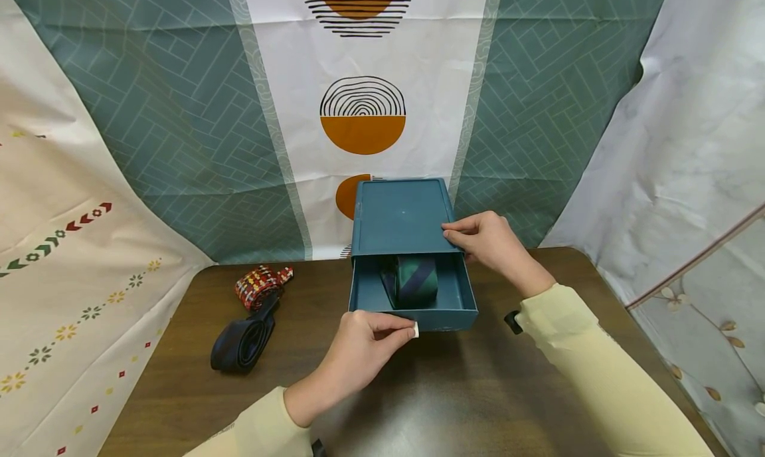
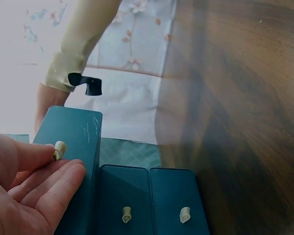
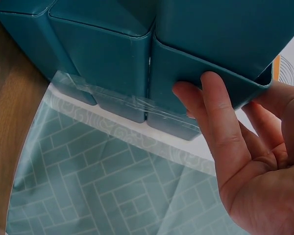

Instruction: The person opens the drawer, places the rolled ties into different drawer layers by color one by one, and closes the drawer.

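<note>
A teal drawer cabinet (image 1: 403, 214) stands at the back of the table, its top drawer (image 1: 445, 319) pulled out. Inside that drawer lies a rolled green tie (image 1: 417, 281) with navy stripes. My left hand (image 1: 364, 347) pinches the small pale knob (image 2: 61, 148) on the drawer front between thumb and fingers. At the cabinet's upper right edge, my right hand (image 1: 487, 241) grips the casing; the right wrist view shows fingers (image 3: 220, 112) against its side wall. Two lower drawers, each with a pale knob (image 2: 185, 214), are closed in the left wrist view.
On the left of the wooden table (image 1: 478, 404) lie a rolled dark navy tie (image 1: 242, 341) and a red multicoloured patterned tie (image 1: 258, 286), touching each other. A patterned curtain (image 1: 263, 98) hangs close behind the cabinet. Clear tape (image 3: 132, 102) runs across the cabinet's side.
</note>
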A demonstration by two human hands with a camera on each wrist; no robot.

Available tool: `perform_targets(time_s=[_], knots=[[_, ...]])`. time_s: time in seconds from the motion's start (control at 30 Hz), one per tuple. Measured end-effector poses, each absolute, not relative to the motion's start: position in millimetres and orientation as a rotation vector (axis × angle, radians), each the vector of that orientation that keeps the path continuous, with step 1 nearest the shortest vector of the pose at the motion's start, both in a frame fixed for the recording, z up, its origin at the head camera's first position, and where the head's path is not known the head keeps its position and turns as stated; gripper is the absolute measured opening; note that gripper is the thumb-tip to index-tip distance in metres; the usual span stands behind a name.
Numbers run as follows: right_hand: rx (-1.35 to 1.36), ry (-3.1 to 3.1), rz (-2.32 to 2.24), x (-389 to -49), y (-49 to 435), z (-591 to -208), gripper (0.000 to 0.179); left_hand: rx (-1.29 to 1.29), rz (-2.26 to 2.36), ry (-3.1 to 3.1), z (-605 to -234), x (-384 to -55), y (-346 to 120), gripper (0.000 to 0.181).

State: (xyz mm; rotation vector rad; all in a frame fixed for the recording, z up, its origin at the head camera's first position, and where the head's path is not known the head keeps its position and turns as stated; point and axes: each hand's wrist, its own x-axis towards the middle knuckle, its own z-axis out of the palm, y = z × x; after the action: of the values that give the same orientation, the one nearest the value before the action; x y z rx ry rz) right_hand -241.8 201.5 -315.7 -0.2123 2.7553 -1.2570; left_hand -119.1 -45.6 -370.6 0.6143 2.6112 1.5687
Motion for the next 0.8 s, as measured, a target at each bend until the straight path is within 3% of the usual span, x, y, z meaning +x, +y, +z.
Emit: perform_targets(time_s=[0.8], knots=[[-0.216, 2.770, -1.242, -242.5, 202.4, -316.5, 0.034, 0.628, 1.595, 2.632, -367.5, -131.4, -43.1, 0.012]])
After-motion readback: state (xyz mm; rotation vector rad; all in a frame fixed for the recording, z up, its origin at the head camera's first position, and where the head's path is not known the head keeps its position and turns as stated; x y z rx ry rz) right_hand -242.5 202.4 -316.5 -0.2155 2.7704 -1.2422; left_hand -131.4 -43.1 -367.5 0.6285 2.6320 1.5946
